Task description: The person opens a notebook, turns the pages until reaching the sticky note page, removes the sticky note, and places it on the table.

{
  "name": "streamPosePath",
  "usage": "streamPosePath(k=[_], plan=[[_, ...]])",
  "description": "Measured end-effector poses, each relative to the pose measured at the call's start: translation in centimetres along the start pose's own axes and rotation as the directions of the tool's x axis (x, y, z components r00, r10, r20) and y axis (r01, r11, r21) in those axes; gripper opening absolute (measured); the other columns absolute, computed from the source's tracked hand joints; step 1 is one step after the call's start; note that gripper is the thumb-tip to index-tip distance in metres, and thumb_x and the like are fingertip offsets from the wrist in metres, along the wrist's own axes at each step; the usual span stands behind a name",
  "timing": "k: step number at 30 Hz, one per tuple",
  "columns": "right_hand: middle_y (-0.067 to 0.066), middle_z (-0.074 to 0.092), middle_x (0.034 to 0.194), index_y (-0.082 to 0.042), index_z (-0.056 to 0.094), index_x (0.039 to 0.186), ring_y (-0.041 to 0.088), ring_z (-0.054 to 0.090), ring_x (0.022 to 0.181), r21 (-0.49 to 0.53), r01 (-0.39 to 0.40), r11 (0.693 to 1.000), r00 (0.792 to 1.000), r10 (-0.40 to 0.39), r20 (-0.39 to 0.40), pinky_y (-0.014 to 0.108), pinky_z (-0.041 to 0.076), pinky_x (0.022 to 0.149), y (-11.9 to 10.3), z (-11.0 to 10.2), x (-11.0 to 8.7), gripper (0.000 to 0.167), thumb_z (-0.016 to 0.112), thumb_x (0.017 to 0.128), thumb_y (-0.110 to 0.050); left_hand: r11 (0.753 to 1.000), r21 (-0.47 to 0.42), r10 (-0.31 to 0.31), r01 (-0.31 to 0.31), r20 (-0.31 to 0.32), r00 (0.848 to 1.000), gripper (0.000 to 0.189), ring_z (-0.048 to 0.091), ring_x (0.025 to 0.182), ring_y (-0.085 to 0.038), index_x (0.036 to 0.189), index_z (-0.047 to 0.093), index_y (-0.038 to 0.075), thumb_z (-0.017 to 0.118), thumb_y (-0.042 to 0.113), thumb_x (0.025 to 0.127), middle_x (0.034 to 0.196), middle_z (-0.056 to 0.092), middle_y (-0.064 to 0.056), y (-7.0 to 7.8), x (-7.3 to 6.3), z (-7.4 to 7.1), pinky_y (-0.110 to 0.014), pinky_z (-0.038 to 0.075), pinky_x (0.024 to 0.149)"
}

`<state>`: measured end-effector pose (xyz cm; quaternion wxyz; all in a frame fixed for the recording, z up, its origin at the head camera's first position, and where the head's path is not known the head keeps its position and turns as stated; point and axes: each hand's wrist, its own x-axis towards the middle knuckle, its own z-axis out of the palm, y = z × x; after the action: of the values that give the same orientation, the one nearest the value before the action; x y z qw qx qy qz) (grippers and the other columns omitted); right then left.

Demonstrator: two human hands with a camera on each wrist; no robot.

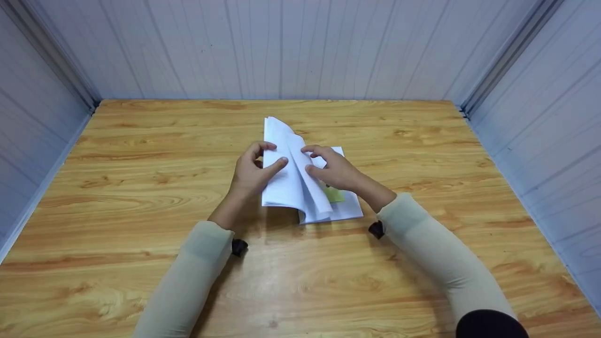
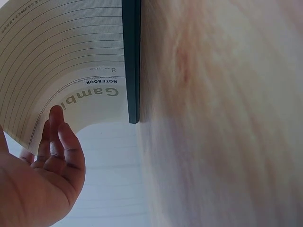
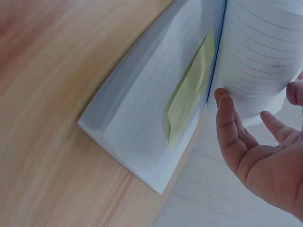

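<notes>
A lined notebook [image 1: 350, 206] with a dark green cover edge [image 2: 132, 61] lies opened on the table. My left hand [image 1: 251, 171] grips a raised bundle of its left pages [image 1: 281, 188], thumb on the front and fingers behind. In the left wrist view the bent first page [image 2: 94, 106] reads "NOTEBOOK". My right hand [image 1: 333, 169] has its thumb and fingertips against a lifted, curved lined page [image 3: 258, 61]. A yellow-green sticky note [image 3: 191, 90] sits on the right-hand page near the fold, partly covered by the right hand in the head view.
The wood-grain table [image 1: 141, 211] extends around the notebook. Pale panel walls [image 1: 305, 47] stand at the back and both sides. Small black wrist devices [image 1: 239, 247] show beneath the sleeves, and a black round shape [image 1: 490, 324] overlaps the right sleeve.
</notes>
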<state>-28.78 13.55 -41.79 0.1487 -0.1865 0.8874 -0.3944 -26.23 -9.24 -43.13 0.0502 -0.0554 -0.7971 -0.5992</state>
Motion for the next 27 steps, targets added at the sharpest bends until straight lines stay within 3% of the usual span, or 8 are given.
streamPosePath(k=[4, 10, 18, 27], plan=[[0.013, 0.037, 0.146, -0.036, 0.041, 0.142, 0.03, 0.061, 0.092, -0.007, 0.009, 1.0, 1.0, -0.009, 0.004, 0.037, 0.055, 0.066, -0.3, 0.3, 0.0, 0.049, 0.052, 0.095, -0.04, 1.0, 0.009, -0.01, 0.01, 0.008, 1.0, 0.047, 0.058, 0.085, -0.02, 0.116, 0.056, 0.017, 0.075, 0.04, 0.08, 0.113, 0.06, -0.005, 0.1, 0.0, 0.0, -0.028, 0.049, 0.073], [0.013, 0.039, 0.143, -0.032, 0.042, 0.143, 0.028, 0.053, 0.118, -0.057, 0.05, 0.997, 0.999, -0.051, -0.018, 0.041, 0.05, 0.089, -0.7, 0.6, 0.1, 0.049, 0.053, 0.095, -0.037, 1.0, 0.017, -0.004, 0.004, 0.009, 1.0, 0.046, 0.059, 0.082, -0.02, 0.116, 0.056, 0.015, 0.077, 0.035, 0.079, 0.113, 0.06, -0.005, 0.2, -0.1, -0.1, -0.027, 0.05, 0.071], [0.013, 0.041, 0.141, -0.031, 0.041, 0.144, 0.025, 0.061, 0.091, -0.073, 0.083, 0.994, 0.996, -0.085, -0.024, 0.036, 0.052, 0.08, -1.5, 1.4, 0.1, 0.054, 0.057, 0.093, -0.035, 1.0, -0.004, -0.014, 0.014, 0.015, 1.0, 0.047, 0.063, 0.083, -0.021, 0.115, 0.055, 0.013, 0.078, 0.032, 0.078, 0.112, 0.061, -0.008, 0.2, -0.1, -0.1, -0.027, 0.053, 0.069], [0.014, 0.043, 0.14, -0.027, 0.04, 0.144, 0.026, 0.063, 0.094, -0.064, 0.085, 0.994, 0.996, -0.086, -0.014, 0.036, 0.054, 0.081, -1.5, 1.0, 0.1, 0.055, 0.058, 0.093, -0.033, 0.998, -0.059, 0.03, -0.027, 0.052, 0.998, 0.045, 0.065, 0.091, -0.027, 0.121, 0.051, 0.011, 0.072, 0.013, 0.08, 0.119, 0.059, -0.012, 0.2, -0.1, 0.0, -0.033, 0.056, 0.076]])
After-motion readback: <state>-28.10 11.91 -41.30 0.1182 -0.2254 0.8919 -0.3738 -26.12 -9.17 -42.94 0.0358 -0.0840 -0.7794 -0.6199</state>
